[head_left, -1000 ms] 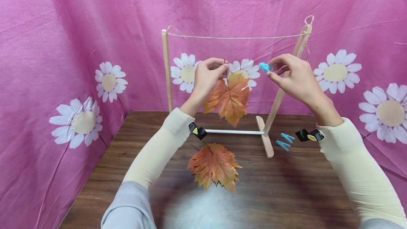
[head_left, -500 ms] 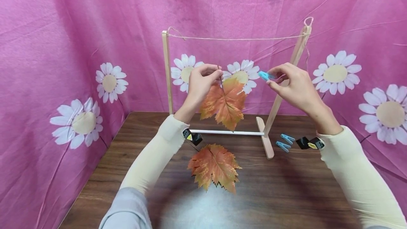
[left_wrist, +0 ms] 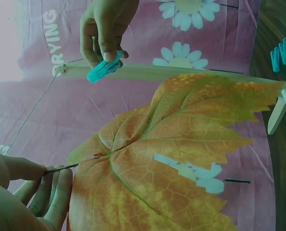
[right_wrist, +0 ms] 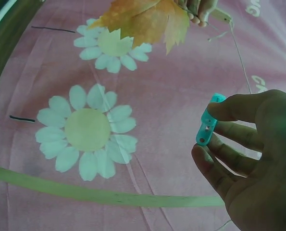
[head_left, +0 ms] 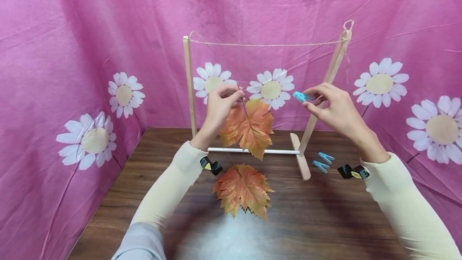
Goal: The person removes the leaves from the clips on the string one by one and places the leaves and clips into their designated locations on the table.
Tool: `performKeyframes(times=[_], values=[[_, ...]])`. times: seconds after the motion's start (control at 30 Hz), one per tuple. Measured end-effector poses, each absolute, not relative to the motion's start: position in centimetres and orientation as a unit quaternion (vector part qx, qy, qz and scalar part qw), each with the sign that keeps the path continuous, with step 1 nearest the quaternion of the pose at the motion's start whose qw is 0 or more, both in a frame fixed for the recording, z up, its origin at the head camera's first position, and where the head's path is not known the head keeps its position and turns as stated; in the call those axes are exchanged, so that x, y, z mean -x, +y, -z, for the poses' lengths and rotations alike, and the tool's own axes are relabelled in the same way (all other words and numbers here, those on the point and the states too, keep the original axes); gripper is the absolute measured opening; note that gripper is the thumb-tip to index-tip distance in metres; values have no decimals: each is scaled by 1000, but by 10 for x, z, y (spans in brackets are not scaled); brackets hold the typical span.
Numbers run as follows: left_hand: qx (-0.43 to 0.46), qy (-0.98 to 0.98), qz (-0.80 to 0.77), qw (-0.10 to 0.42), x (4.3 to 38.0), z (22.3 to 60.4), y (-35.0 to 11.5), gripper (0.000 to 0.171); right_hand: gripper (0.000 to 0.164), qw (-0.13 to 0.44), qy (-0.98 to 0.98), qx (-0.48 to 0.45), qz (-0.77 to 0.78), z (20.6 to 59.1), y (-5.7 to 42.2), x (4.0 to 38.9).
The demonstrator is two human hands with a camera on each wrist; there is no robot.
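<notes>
My left hand (head_left: 223, 99) pinches the stem of an orange maple leaf (head_left: 249, 127), which hangs in front of the wooden rack (head_left: 188, 79), well below its string (head_left: 267, 44). In the left wrist view the leaf (left_wrist: 167, 159) fills the frame, its stem between my fingertips (left_wrist: 42, 171). My right hand (head_left: 330, 105) pinches a blue clothespin (head_left: 299, 96) to the right of the leaf; the right wrist view shows the clothespin (right_wrist: 207, 126) between thumb and fingers. A second maple leaf (head_left: 242, 188) lies flat on the table.
Two more blue clothespins (head_left: 322, 161) lie on the wooden table (head_left: 325, 220) right of the rack's foot (head_left: 301, 161). A white crossbar (head_left: 278, 151) joins the rack's posts. Pink cloth with white daisies (head_left: 94, 139) surrounds the table.
Both hands have come down away from the string. The left hand carried the leaf lower and slightly left; the right hand lowered the clothespin alongside.
</notes>
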State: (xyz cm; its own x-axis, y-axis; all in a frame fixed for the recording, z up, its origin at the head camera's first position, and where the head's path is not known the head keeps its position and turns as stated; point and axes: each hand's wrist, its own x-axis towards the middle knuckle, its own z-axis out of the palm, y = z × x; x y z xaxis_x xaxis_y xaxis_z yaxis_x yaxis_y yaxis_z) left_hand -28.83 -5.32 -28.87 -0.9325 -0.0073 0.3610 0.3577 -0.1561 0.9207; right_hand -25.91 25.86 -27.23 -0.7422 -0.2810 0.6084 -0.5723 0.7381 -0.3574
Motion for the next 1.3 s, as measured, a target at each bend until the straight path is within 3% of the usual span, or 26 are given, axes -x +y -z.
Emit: performKeyframes(times=[0.8, 1.07, 1.3], values=[[75, -602, 790, 96, 272, 338, -80, 17, 22, 243, -899, -220, -290, 316, 283, 246], [56, -598, 795, 84, 268, 353, -87, 12, 21, 229, -901, -203, -307, 337, 293, 244], [32, -606, 792, 69, 265, 365, -96, 19, 21, 218, -905, -189, -313, 350, 301, 243]])
